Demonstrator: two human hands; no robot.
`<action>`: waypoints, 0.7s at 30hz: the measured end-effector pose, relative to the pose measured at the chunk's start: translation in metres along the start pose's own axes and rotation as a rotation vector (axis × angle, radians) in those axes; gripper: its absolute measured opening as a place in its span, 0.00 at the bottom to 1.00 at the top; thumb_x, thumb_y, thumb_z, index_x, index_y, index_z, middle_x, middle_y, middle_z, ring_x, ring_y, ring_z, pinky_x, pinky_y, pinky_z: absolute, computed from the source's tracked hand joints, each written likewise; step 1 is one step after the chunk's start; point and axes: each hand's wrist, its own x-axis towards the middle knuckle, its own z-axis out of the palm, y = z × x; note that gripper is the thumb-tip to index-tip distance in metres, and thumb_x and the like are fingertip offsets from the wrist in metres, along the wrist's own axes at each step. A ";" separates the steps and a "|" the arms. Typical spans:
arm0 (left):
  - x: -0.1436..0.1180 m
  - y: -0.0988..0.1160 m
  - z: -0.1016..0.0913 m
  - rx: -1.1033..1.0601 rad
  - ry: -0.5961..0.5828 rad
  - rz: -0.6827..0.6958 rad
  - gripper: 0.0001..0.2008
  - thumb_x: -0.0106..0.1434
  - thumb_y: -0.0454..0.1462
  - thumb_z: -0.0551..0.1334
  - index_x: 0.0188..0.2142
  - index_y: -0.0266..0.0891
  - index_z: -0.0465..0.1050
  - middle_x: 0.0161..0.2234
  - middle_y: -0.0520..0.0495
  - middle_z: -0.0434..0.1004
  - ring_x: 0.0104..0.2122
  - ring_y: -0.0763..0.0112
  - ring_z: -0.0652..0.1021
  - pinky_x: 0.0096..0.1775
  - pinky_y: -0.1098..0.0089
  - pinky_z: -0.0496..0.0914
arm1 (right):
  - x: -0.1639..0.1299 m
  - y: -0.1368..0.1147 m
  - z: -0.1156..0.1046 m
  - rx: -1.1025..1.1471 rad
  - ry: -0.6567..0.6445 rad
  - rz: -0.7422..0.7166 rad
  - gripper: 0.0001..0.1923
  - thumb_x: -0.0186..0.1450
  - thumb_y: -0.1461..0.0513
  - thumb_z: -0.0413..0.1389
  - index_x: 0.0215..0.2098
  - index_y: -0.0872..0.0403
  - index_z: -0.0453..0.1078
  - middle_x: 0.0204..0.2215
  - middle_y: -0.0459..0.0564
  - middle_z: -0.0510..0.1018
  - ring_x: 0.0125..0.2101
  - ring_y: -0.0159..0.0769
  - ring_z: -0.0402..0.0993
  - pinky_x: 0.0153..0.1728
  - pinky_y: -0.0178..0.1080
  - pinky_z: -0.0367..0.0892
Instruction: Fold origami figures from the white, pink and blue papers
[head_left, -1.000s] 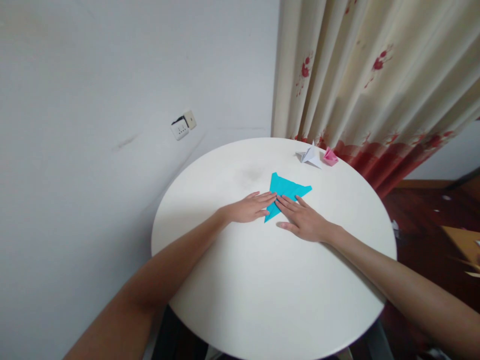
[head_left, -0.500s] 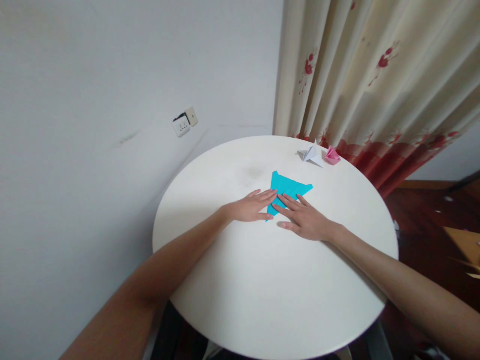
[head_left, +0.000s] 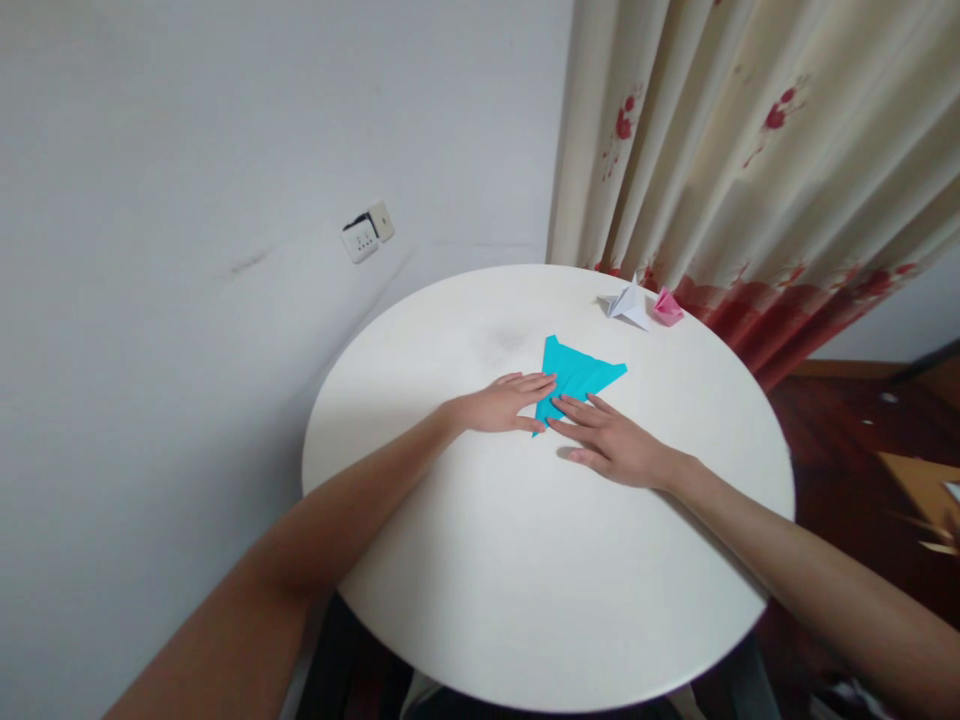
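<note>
On the round white counter (head_left: 525,560) a teal paper (head_left: 581,368), already folded to a pointed shape but not yet a finished figure, is pressed flat under the left hand (head_left: 501,405) and right hand (head_left: 615,445), fingers outstretched, gripping nothing.

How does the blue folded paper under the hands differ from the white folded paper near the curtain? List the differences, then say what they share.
The blue folded paper lies flat; the white folded paper stands up in a raised, pointed shape. The blue folded paper looks larger than the white one. The left hand and right hand press on the blue one; nothing touches the white one, which sits beside a pink folded paper. Both rest on the round white table.
</note>
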 end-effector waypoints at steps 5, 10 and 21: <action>0.000 -0.005 0.004 -0.012 0.021 0.031 0.37 0.69 0.55 0.51 0.70 0.44 0.42 0.71 0.44 0.38 0.70 0.62 0.45 0.66 0.60 0.41 | 0.002 -0.005 0.002 -0.033 0.013 0.019 0.30 0.72 0.47 0.44 0.69 0.49 0.53 0.69 0.56 0.50 0.69 0.49 0.44 0.66 0.60 0.43; -0.001 -0.003 0.003 -0.024 0.001 0.019 0.37 0.69 0.55 0.51 0.70 0.45 0.41 0.71 0.45 0.38 0.70 0.62 0.44 0.66 0.59 0.39 | 0.004 -0.007 0.004 -0.073 0.001 0.031 0.32 0.72 0.46 0.43 0.69 0.50 0.51 0.69 0.57 0.48 0.69 0.49 0.42 0.65 0.60 0.44; 0.000 0.005 -0.004 -0.054 -0.073 -0.009 0.42 0.66 0.57 0.54 0.71 0.42 0.39 0.72 0.43 0.34 0.70 0.60 0.40 0.66 0.58 0.37 | 0.005 -0.008 0.003 -0.075 -0.014 0.031 0.33 0.72 0.45 0.41 0.70 0.51 0.49 0.69 0.58 0.48 0.69 0.49 0.41 0.65 0.61 0.44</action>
